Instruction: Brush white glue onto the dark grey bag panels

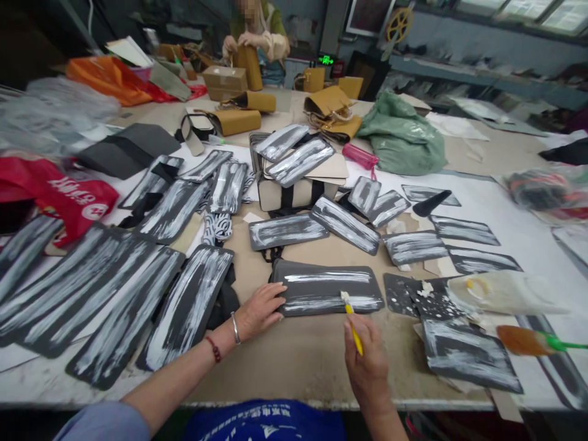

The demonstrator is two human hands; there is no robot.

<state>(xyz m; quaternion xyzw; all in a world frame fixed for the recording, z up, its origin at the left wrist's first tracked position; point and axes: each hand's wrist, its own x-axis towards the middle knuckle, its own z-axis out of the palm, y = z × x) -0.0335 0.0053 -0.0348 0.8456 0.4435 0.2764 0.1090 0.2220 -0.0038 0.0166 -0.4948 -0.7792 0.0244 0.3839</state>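
Observation:
A dark grey rectangular panel [316,290] with rounded corners lies on brown board in front of me. Two streaks of white paste run along its length. My left hand [260,311] rests flat at the panel's left end, fingertips touching its edge. Wrapped round the yellow handle of a small brush [354,334] is my right hand [367,361]. The brush's white-coated tip meets the panel's lower streak. Right of the panel is a paste-spotted dark sheet [404,297]. Another white-streaked panel [468,355] lies nearer the table edge.
Several streaked panels [110,282] spread across the left. Others rest on a cream and black bag [294,193] behind. A brown bottle with a green nozzle [523,340] lies at right. Farther back are a green plastic bag [404,135], mustard bags [236,121] and a person [266,43].

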